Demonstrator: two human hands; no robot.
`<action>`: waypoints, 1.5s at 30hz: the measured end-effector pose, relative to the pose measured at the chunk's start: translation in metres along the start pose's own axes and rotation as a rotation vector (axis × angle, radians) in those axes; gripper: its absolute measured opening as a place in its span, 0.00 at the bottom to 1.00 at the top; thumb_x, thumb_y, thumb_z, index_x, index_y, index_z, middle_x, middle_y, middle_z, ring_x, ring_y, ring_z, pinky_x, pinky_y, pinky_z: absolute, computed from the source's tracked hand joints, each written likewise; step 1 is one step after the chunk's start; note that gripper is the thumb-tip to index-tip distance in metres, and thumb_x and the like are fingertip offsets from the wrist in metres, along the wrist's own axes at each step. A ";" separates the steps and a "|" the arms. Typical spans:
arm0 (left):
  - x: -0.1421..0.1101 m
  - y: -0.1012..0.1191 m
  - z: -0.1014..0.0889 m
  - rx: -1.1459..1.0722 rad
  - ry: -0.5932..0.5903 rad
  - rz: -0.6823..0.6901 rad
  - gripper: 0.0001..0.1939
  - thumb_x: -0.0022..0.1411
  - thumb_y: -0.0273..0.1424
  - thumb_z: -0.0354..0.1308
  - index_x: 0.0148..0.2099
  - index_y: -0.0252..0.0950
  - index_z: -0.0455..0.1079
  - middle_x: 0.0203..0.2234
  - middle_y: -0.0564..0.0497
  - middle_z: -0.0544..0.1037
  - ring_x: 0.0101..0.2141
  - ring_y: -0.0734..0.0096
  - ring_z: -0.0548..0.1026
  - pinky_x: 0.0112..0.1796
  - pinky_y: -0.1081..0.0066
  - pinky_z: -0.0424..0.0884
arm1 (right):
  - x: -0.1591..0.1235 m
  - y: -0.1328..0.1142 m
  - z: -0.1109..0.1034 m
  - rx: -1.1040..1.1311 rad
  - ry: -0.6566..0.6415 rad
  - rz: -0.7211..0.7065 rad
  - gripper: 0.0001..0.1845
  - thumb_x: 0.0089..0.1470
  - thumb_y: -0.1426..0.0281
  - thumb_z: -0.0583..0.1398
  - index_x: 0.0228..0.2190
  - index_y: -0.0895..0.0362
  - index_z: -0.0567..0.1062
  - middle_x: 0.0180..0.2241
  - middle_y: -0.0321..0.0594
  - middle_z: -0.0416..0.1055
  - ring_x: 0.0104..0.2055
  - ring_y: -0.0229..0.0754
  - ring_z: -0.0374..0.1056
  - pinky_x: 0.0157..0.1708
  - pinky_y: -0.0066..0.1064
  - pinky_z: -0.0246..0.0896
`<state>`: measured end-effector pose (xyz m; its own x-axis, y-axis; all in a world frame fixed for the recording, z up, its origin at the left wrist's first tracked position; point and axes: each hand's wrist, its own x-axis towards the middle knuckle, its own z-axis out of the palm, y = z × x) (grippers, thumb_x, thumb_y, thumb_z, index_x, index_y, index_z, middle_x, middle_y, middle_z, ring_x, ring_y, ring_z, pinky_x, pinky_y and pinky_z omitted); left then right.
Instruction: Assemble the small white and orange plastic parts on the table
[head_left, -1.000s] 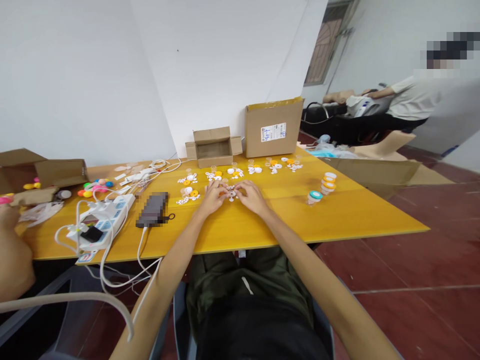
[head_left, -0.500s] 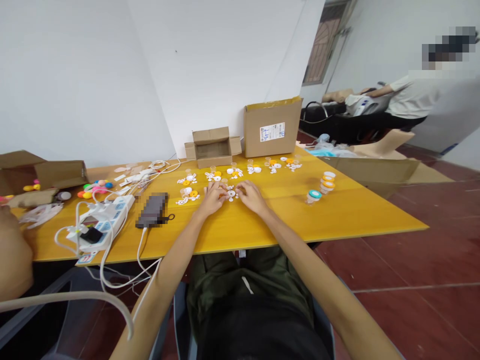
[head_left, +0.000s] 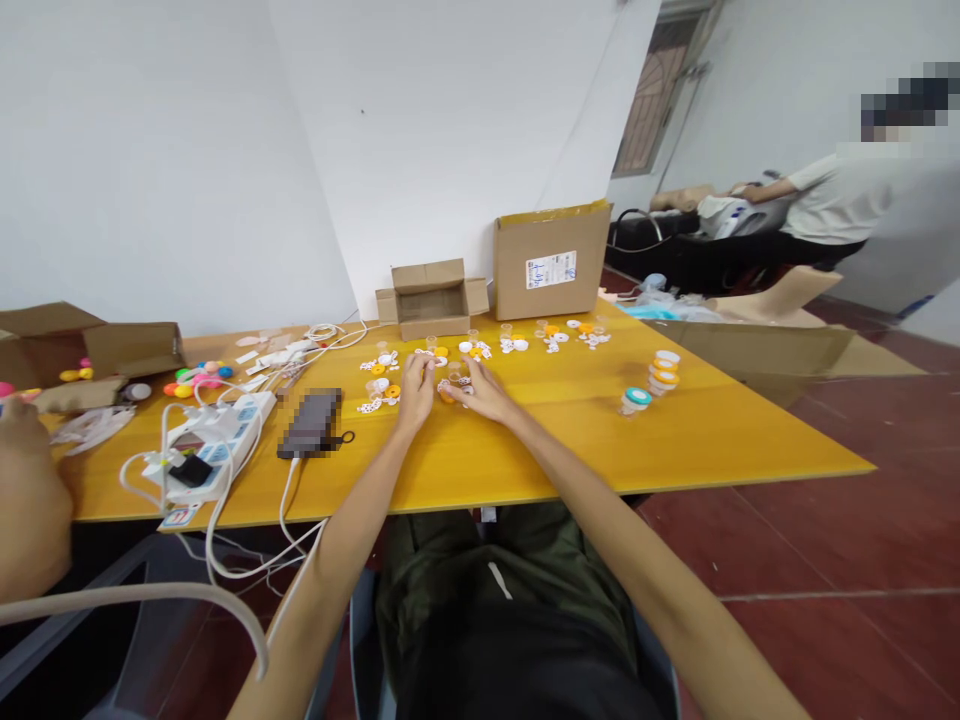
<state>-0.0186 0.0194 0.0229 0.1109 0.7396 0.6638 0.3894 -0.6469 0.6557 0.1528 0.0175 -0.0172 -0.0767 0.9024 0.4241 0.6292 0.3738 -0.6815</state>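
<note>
My left hand (head_left: 417, 392) is over the table just left of a small cluster of parts, its fingers drawn together; whether a small piece is between them is hidden. Across the cluster, my right hand (head_left: 486, 394) has its thumb apart from its fingers, with the thumb tip beside small white dotted pieces (head_left: 444, 383). A clear cup (head_left: 454, 370) stands between the hands. To the left lie an orange ring-like part (head_left: 392, 391) and more dotted white pieces (head_left: 370, 407). Similar groups with white discs (head_left: 520, 345) and clear cups run along behind.
Lidded cups (head_left: 635, 400) stand at right, one teal-topped. Behind are an open carton (head_left: 431, 325) and a large box (head_left: 551, 265). At left are a phone (head_left: 311, 422), a power strip (head_left: 247, 410), cables and colourful balls (head_left: 199, 378). Another person's hand (head_left: 30, 490) is at far left.
My left hand has turned, its fingers drawing together. My right hand's fingers have straightened and its thumb has spread away. The whole view has shifted slightly.
</note>
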 end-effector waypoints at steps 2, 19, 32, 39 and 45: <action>0.000 -0.001 0.000 -0.036 0.054 -0.043 0.12 0.72 0.35 0.51 0.39 0.41 0.74 0.38 0.48 0.77 0.44 0.62 0.73 0.47 0.65 0.69 | 0.006 -0.009 0.003 -0.031 -0.019 0.012 0.39 0.54 0.53 0.65 0.63 0.51 0.64 0.59 0.50 0.68 0.62 0.55 0.65 0.60 0.47 0.63; 0.003 -0.019 0.011 -0.167 0.003 -0.372 0.07 0.68 0.32 0.55 0.36 0.39 0.71 0.36 0.51 0.78 0.44 0.65 0.75 0.49 0.66 0.69 | 0.008 -0.024 0.002 -0.114 -0.154 -0.094 0.29 0.51 0.57 0.69 0.54 0.48 0.74 0.49 0.43 0.72 0.52 0.50 0.70 0.53 0.40 0.67; 0.002 -0.040 0.012 0.022 0.048 -0.392 0.09 0.67 0.38 0.57 0.38 0.38 0.72 0.39 0.46 0.80 0.48 0.58 0.75 0.53 0.58 0.68 | 0.006 -0.027 0.003 -0.175 -0.157 -0.100 0.22 0.48 0.59 0.71 0.46 0.46 0.78 0.49 0.41 0.69 0.53 0.49 0.69 0.53 0.39 0.67; 0.003 -0.035 0.010 0.083 0.093 -0.457 0.08 0.64 0.38 0.59 0.37 0.40 0.72 0.43 0.43 0.80 0.51 0.50 0.74 0.57 0.49 0.64 | 0.010 -0.033 0.005 -0.183 -0.171 -0.081 0.17 0.50 0.60 0.69 0.42 0.49 0.78 0.47 0.43 0.70 0.52 0.51 0.68 0.53 0.43 0.67; 0.004 -0.031 0.009 0.057 0.071 -0.444 0.07 0.65 0.36 0.58 0.38 0.39 0.72 0.43 0.44 0.80 0.50 0.52 0.75 0.57 0.50 0.66 | 0.015 -0.040 0.011 -0.154 -0.202 -0.142 0.14 0.51 0.63 0.68 0.41 0.51 0.78 0.46 0.44 0.71 0.50 0.51 0.69 0.51 0.41 0.68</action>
<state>-0.0221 0.0439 0.0014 -0.1407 0.9273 0.3468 0.4351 -0.2567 0.8630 0.1177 0.0181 0.0095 -0.3152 0.8735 0.3711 0.7099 0.4765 -0.5186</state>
